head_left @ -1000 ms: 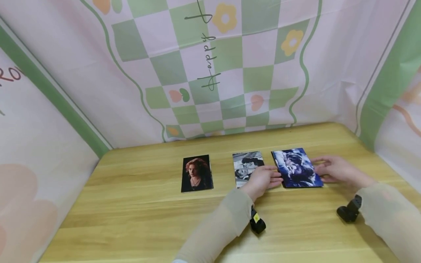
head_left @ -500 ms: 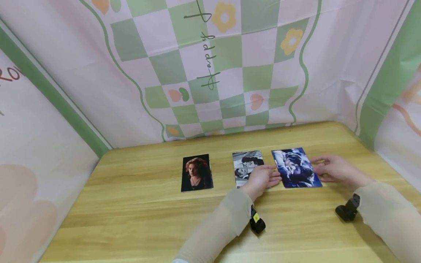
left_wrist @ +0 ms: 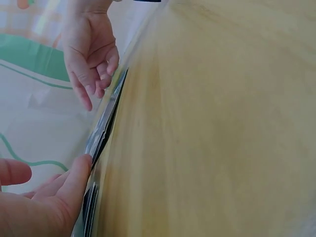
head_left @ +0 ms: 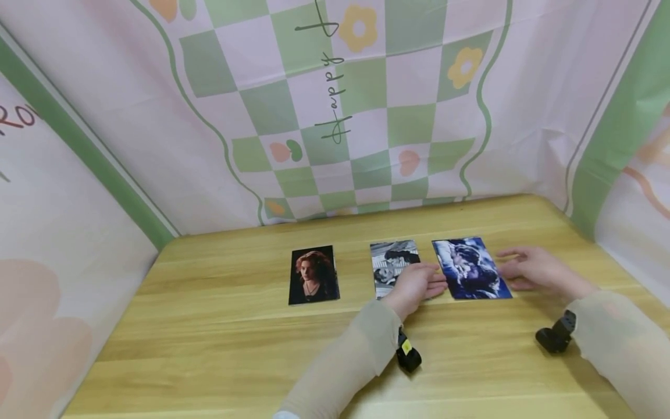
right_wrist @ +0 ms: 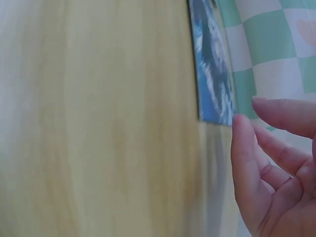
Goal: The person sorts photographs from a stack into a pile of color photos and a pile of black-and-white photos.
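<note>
Blue photo flat between hands; left fingers and right fingers relaxed, touching edges.

Both arms wear long, close-fitting beige sleeves of thin, slightly sheer fabric, reaching to the wrists. A small black camera unit is strapped under the left wrist and carries a yellow sticker. A similar black camera unit sits at the right wrist, plain black. The left hand and right hand are bare: no rings, no gloves.
</note>
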A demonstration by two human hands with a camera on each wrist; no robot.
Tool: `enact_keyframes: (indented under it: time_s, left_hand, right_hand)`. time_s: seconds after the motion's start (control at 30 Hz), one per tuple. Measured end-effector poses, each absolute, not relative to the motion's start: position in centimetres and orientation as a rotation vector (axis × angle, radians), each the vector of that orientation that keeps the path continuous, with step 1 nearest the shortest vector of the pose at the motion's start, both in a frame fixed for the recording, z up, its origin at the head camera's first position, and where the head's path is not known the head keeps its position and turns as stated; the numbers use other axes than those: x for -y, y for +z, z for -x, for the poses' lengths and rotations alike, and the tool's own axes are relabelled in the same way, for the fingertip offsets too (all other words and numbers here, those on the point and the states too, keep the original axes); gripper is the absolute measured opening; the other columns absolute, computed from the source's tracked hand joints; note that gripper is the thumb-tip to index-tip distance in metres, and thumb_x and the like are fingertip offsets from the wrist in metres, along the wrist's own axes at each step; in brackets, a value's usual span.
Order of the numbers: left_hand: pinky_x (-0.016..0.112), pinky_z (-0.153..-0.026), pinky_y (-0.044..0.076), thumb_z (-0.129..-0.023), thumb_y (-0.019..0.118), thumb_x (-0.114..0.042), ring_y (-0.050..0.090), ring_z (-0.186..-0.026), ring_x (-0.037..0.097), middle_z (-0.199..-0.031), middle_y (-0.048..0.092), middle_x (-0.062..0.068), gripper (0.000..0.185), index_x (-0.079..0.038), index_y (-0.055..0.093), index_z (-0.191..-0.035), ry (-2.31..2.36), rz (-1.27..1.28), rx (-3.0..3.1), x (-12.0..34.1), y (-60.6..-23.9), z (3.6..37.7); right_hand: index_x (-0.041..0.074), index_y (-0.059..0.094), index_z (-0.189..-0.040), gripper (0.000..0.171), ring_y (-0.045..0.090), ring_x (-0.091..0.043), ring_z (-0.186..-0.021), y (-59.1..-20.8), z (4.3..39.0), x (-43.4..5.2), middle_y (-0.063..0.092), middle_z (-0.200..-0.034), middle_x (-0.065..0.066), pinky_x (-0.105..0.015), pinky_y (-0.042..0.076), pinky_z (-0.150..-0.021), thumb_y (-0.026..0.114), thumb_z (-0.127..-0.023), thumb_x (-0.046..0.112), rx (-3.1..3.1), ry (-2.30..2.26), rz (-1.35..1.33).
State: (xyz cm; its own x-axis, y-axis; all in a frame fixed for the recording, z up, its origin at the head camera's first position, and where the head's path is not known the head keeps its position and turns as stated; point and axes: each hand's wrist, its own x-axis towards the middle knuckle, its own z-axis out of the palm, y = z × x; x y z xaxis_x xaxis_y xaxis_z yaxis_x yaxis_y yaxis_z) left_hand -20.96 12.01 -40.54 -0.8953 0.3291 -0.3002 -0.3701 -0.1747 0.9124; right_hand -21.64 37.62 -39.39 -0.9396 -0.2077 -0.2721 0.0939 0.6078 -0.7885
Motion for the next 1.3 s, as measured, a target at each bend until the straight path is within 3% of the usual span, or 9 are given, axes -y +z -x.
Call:
enact_keyframes:
  time_s: [0.27,0.47,0.67,1.3]
  left_hand:
    - [0.042,-0.093,0.053,-0.099,0.042,-0.006,0.061,-0.108,0.040,-0.116,0.062,0.029,0.032,0.010,0.051,-0.125,2.087,-0.023,-1.678,-11.4,-39.8,20.8]
    - [0.043,-0.091,0.054,-0.098,0.045,-0.009,0.062,-0.108,0.036,-0.118,0.062,0.025,0.033,0.006,0.052,-0.126,2.061,-0.039,-1.705,-10.3,-39.2,20.5]
    - [0.041,-0.089,0.056,-0.098,0.046,-0.012,0.062,-0.108,0.033,-0.116,0.063,0.021,0.033,0.004,0.054,-0.125,2.049,-0.037,-1.734,-8.8,-39.4,20.5]
    - [0.035,-0.091,0.055,-0.096,0.049,-0.011,0.061,-0.108,0.030,-0.119,0.060,0.022,0.035,0.006,0.050,-0.126,1.954,-0.083,-1.853,-3.3,-39.6,19.8]
  right_hand:
    - [-0.014,0.030,-0.139,0.062,0.064,-0.031,-0.098,-38.1,21.0,-36.1,0.047,-0.124,-0.041,-0.034,0.059,-0.078,0.057,-0.094,0.020,-2.530,-1.255,0.175]
    - [-0.014,0.027,-0.139,0.063,0.061,-0.027,-0.101,-37.5,20.6,-34.3,0.048,-0.124,-0.037,-0.035,0.058,-0.082,0.058,-0.093,0.016,-2.448,-1.364,0.188]
    - [-0.013,0.028,-0.139,0.061,0.061,-0.016,-0.094,-37.2,20.3,-32.4,0.058,-0.113,-0.022,-0.035,0.058,-0.082,0.058,-0.093,0.014,-2.360,-1.459,0.175]
    - [-0.012,0.033,-0.136,0.057,0.062,-0.014,-0.090,-37.2,19.3,-26.6,0.061,-0.107,-0.011,-0.036,0.059,-0.082,0.058,-0.093,0.014,-2.206,-1.608,0.198]
